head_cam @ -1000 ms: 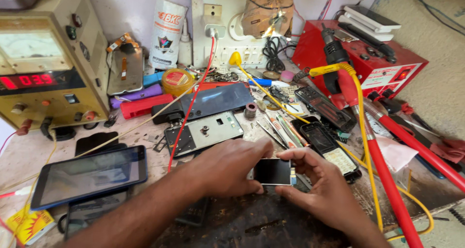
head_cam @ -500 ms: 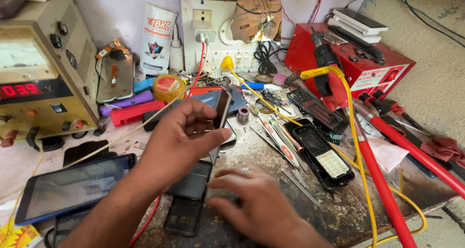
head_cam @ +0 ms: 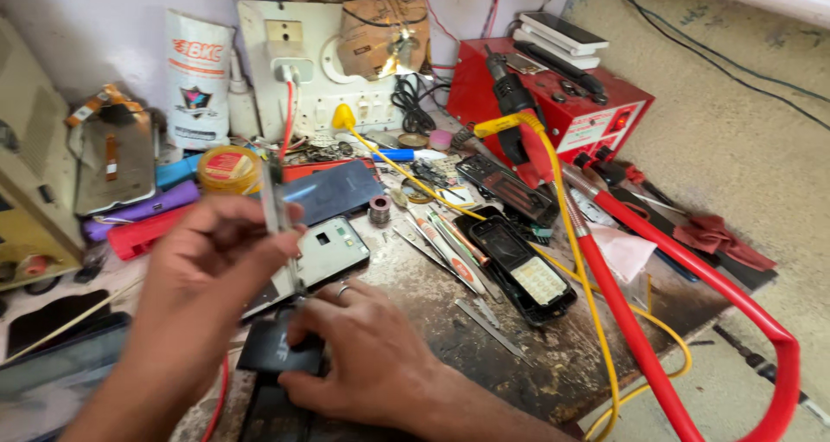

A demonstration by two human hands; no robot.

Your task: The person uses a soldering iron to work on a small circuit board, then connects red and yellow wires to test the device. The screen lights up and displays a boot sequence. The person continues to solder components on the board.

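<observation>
We hold the left hand (head_cam: 203, 278) raised at centre left of the frame, fingers curled and pinched together on a thin phone panel (head_cam: 278, 213), which stands edge-on and nearly upright between thumb and fingertips. We keep the right hand (head_cam: 367, 356) low at bottom centre, palm down, fingers spread and pressing on a flat black phone part (head_cam: 275, 349) lying on the workbench (head_cam: 536, 364); a ring shows on one finger. We cannot tell whether this hand grips the part or only rests on it. Just above the hands, a white phone frame (head_cam: 333, 250) and a dark phone back (head_cam: 333, 191) lie flat. To the right, near centre, lies an opened keypad phone (head_cam: 523, 269) beside loose metal tweezers (head_cam: 441, 248). At upper right stands a red soldering station (head_cam: 553, 96).
</observation>
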